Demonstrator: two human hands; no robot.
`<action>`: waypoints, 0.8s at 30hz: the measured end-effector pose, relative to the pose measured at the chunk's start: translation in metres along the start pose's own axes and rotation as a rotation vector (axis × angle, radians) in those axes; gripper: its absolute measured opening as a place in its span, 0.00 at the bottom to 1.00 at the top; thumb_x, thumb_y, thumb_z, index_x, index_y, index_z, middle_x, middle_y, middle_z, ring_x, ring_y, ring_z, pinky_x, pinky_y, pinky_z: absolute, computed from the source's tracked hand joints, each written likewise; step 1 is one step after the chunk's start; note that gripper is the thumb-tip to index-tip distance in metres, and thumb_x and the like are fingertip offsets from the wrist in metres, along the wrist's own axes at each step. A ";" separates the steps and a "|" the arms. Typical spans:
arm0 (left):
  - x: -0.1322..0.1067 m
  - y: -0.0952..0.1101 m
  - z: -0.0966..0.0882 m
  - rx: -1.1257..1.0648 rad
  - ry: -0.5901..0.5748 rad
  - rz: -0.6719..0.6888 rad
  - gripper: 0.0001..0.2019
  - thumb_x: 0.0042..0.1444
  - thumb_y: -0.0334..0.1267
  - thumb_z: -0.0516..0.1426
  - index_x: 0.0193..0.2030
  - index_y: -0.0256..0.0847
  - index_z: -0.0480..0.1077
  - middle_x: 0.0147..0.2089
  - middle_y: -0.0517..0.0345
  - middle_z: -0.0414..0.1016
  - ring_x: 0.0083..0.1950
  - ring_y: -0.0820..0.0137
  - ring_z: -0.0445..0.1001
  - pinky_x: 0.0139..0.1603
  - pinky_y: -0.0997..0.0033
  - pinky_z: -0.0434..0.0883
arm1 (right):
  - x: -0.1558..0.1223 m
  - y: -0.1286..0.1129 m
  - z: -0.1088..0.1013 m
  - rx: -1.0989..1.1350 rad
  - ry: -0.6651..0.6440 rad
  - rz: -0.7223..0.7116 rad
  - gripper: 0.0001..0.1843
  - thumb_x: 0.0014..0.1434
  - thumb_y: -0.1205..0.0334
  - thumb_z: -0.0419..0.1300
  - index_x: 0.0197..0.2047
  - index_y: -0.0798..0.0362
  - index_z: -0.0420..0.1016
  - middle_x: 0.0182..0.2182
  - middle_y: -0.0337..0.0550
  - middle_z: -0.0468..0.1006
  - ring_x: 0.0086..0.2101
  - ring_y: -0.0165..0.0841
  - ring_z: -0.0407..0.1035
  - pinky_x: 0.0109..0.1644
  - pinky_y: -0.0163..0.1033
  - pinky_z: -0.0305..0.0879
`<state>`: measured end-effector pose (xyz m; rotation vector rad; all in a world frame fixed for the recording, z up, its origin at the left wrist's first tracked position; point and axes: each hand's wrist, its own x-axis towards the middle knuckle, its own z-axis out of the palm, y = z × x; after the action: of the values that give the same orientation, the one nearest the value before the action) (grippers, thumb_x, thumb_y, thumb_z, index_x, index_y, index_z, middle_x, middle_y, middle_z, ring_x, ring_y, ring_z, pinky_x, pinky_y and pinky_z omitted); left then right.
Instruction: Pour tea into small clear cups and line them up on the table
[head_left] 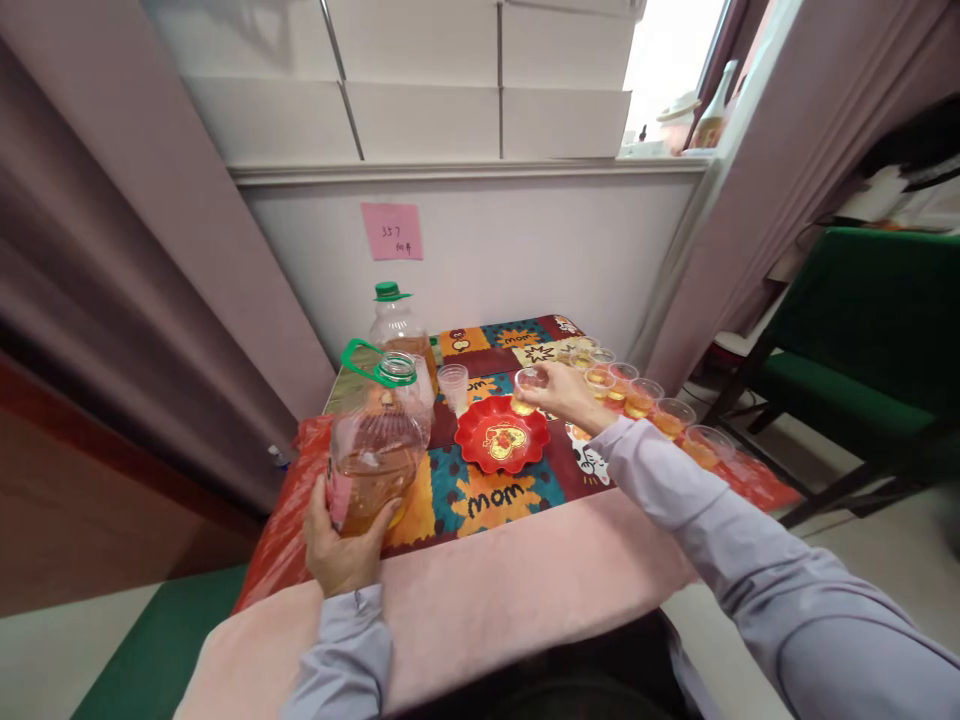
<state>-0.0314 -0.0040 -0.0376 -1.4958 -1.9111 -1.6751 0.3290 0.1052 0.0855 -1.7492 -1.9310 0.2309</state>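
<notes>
My left hand (349, 545) is wrapped round the lower part of a clear plastic jug (379, 460), which has no cap, a green handle at its neck and amber liquid inside. In my right hand (574, 393) is a clear plastic cup (527, 392) with a little yellow liquid, held above the edge of a red scalloped plate (502, 435). A gold design marks the plate's middle. Along the table's right side stands a row of filled plastic cups (641, 398), close to my right wrist. A stack of clear cups (453, 388) stands behind the plate.
A second jug (401, 330) with a green cap stands at the back left. Under everything lies a patterned cloth (495, 500), with a pink cloth (525, 570) along the near edge. A green chair (862, 340) is at the right. A pink note (392, 232) hangs on the wall.
</notes>
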 end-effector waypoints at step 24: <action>0.001 0.004 0.002 -0.007 -0.010 -0.014 0.54 0.43 0.61 0.72 0.74 0.37 0.65 0.69 0.35 0.73 0.68 0.43 0.73 0.71 0.42 0.67 | -0.032 0.182 -0.014 -0.363 0.070 0.197 0.29 0.56 0.41 0.68 0.51 0.55 0.81 0.68 0.66 0.66 0.68 0.57 0.58 0.70 0.69 0.49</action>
<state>-0.0278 -0.0024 -0.0356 -1.5001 -1.9270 -1.6842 0.4966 0.0986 0.0056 -2.1530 -1.8350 -0.1208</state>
